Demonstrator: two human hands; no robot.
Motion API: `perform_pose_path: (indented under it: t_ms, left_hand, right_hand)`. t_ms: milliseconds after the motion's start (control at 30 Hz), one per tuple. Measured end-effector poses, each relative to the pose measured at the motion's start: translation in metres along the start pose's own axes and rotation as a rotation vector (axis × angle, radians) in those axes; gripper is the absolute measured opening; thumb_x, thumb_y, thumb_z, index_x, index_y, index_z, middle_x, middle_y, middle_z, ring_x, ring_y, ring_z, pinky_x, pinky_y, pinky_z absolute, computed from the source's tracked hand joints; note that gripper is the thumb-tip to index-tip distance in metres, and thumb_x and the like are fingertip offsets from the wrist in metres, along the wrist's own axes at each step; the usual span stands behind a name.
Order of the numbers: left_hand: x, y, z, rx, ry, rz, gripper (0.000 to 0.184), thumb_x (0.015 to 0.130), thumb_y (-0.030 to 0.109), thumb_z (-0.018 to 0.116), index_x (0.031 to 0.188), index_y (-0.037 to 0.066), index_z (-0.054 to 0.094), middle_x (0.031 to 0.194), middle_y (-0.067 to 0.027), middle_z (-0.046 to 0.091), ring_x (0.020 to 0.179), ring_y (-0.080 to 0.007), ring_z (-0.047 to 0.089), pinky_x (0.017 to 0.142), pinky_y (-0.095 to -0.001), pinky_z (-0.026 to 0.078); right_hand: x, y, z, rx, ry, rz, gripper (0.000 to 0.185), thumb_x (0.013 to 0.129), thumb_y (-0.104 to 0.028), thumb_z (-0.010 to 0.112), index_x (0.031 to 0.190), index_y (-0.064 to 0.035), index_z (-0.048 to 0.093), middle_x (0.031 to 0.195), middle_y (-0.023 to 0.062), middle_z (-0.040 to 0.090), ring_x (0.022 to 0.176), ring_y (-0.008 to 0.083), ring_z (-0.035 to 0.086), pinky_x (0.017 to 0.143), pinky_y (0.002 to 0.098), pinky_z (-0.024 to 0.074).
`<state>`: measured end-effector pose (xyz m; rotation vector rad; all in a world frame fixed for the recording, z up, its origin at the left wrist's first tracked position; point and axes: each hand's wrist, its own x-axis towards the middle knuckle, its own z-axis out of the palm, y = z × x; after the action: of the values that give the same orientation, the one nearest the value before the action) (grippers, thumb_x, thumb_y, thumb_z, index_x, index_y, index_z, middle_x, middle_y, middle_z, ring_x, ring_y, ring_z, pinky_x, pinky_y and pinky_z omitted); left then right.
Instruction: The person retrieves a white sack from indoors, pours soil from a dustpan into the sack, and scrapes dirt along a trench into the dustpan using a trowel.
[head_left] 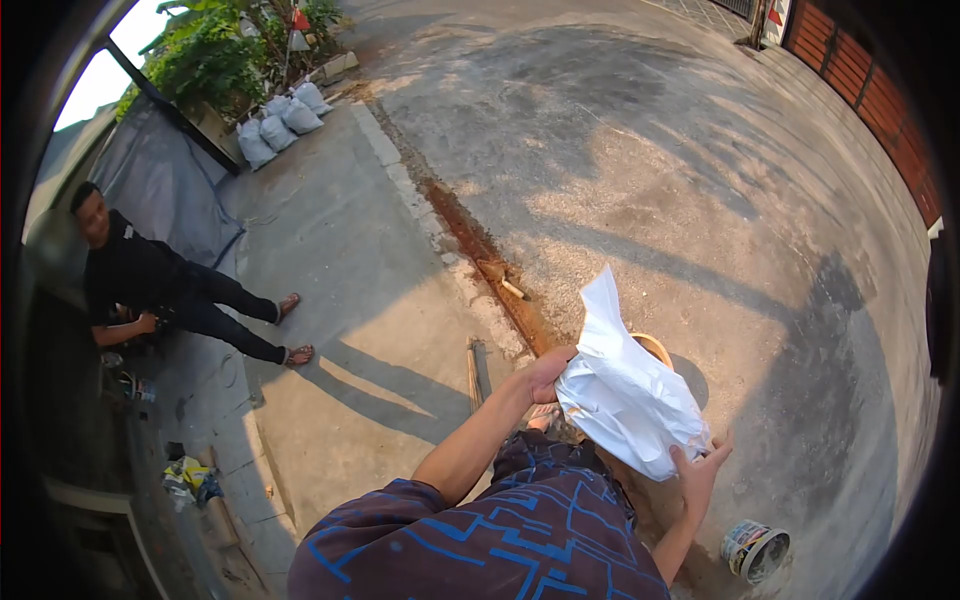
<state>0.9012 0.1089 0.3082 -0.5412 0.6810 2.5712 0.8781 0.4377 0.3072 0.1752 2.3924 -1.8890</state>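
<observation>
A white plastic sack (635, 400) hangs between my two hands in front of my body, with one corner standing up. My left hand (550, 375) is closed on the sack's upper left edge. At the lower right side, my right hand (702, 465) grips the sack with the thumb against it and the fingers around its edge. Just behind the sack shows the rim of a yellowish round container (655, 348), mostly covered. What the sack contains, if anything, is hidden.
A trench of reddish soil (465, 225) runs ahead. A paint bucket (755, 552) lies at lower right. A wooden handle (474, 375) is by my left arm. Another person (150, 270) stands at left. Filled white sacks (280, 125) sit near plants.
</observation>
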Motion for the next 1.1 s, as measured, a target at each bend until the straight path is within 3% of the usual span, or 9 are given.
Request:
perform_pose_path:
  t_ms: [33,200,400,500,633,800,900,1000,1100]
  left_hand:
    - [0.0,-0.006,0.006,0.004,0.001,-0.003,0.035,0.098,0.021,0.04,0.119,-0.003,0.055,0.115,-0.015,0.063,0.101,-0.0227,0.065,0.092,-0.0369,0.053]
    - [0.005,-0.029,0.045,0.172,-0.071,-0.151,0.021,0.094,0.022,0.053,0.103,0.005,0.063,0.101,-0.005,0.064,0.088,-0.0142,0.064,0.081,-0.0293,0.055]
    - [-0.011,0.022,-0.013,1.314,0.056,0.205,0.027,0.087,0.015,0.057,0.109,-0.001,0.056,0.096,-0.0086,0.061,0.081,-0.014,0.059,0.071,-0.0275,0.049]
    - [-0.043,0.009,0.004,1.627,0.279,0.296,0.064,0.088,0.03,0.063,0.138,0.002,0.034,0.13,-0.0197,0.041,0.104,-0.0296,0.056,0.085,-0.0387,0.049]
    - [-0.032,-0.036,0.039,1.372,0.344,0.263,0.069,0.09,0.037,0.06,0.142,0.004,0.028,0.135,-0.0201,0.039,0.11,-0.0298,0.053,0.089,-0.0425,0.047]
    - [0.041,-0.072,0.005,0.563,0.279,0.07,0.047,0.096,0.019,0.048,0.133,-0.006,0.037,0.128,-0.0175,0.052,0.112,-0.0303,0.057,0.092,-0.0407,0.049]
    - [0.058,-0.054,0.02,0.228,0.289,0.008,0.042,0.096,0.018,0.04,0.129,-0.007,0.042,0.127,-0.0216,0.054,0.116,-0.0324,0.055,0.098,-0.0444,0.048]
    - [0.059,-0.019,0.018,0.023,0.199,0.013,0.047,0.099,0.027,0.031,0.131,-0.004,0.045,0.13,-0.0209,0.053,0.118,-0.0336,0.054,0.099,-0.0462,0.047]
    - [0.054,-0.016,0.03,0.182,0.171,0.041,0.047,0.099,0.028,0.033,0.131,-0.003,0.046,0.13,-0.0192,0.054,0.118,-0.0316,0.055,0.099,-0.0454,0.047]
  right_hand:
    - [-0.005,-0.001,0.004,-0.468,0.031,-0.216,0.078,0.073,-0.012,0.077,0.138,0.001,0.035,0.126,0.0187,0.051,0.112,0.0337,0.051,0.1,0.0416,0.0397]
    - [0.006,-0.007,0.049,-0.298,-0.519,-0.259,0.057,0.074,-0.009,0.074,0.124,0.0029,0.051,0.111,0.0173,0.061,0.104,0.0289,0.058,0.091,0.0378,0.0454]
    - [-0.001,0.021,0.017,0.419,-0.523,0.463,0.034,0.088,-0.006,0.059,0.121,0.0013,0.058,0.106,0.0081,0.066,0.093,0.0149,0.063,0.081,0.0292,0.0504]
    - [-0.016,0.023,0.015,0.656,-0.328,0.646,0.038,0.087,-0.012,0.06,0.121,0.0038,0.056,0.108,0.0109,0.065,0.092,0.0159,0.065,0.077,0.0304,0.0525]
    - [-0.014,-0.002,0.037,0.796,0.051,0.48,0.041,0.089,-0.018,0.06,0.122,0.0048,0.052,0.107,0.0124,0.062,0.093,0.017,0.062,0.078,0.0314,0.0506]
    - [-0.037,-0.035,0.059,0.41,-0.06,0.104,0.052,0.089,-0.025,0.065,0.128,0.0038,0.047,0.116,0.0127,0.058,0.103,0.0163,0.058,0.085,0.0309,0.0483]
    - [-0.033,-0.026,0.023,0.919,-0.211,0.534,0.054,0.092,-0.028,0.062,0.133,0.0025,0.043,0.124,0.0123,0.056,0.109,0.0198,0.057,0.092,0.034,0.0476]
    - [-0.027,-0.011,-0.045,1.262,-0.082,0.382,0.05,0.1,-0.038,0.038,0.131,-0.0001,0.048,0.127,0.015,0.058,0.115,0.0277,0.057,0.099,0.042,0.046]
    - [-0.021,0.02,-0.059,1.239,0.001,0.36,0.047,0.098,-0.033,0.046,0.13,0.0025,0.047,0.122,0.0145,0.06,0.11,0.0291,0.059,0.097,0.0404,0.0463]
